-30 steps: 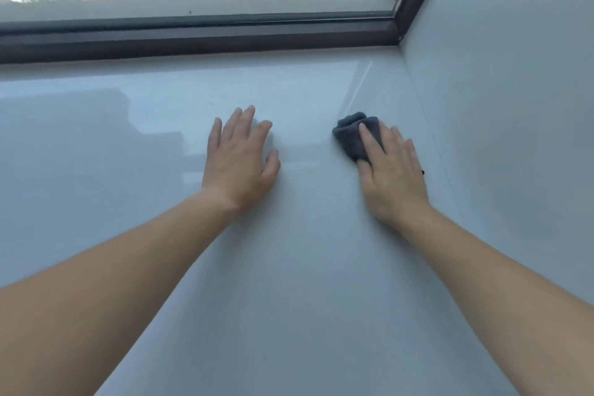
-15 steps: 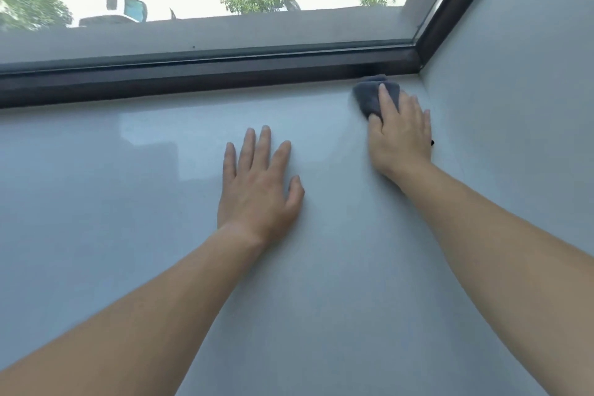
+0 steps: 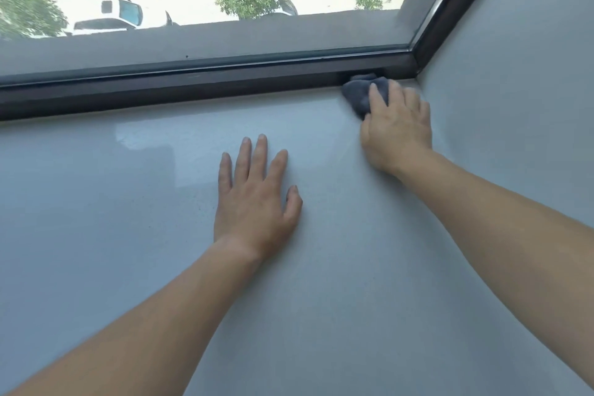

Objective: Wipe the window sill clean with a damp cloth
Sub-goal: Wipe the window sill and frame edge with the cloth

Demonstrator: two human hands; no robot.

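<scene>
Grey cloth lies under the right hand, fingers pressed flat on it — blurred, hiding much of it — in the far right corner of the window sill, touching the dark window frame. The left hand rests spread on the sill.

Pale sill: grey cloth in far-right corner, left hand flat.
</scene>
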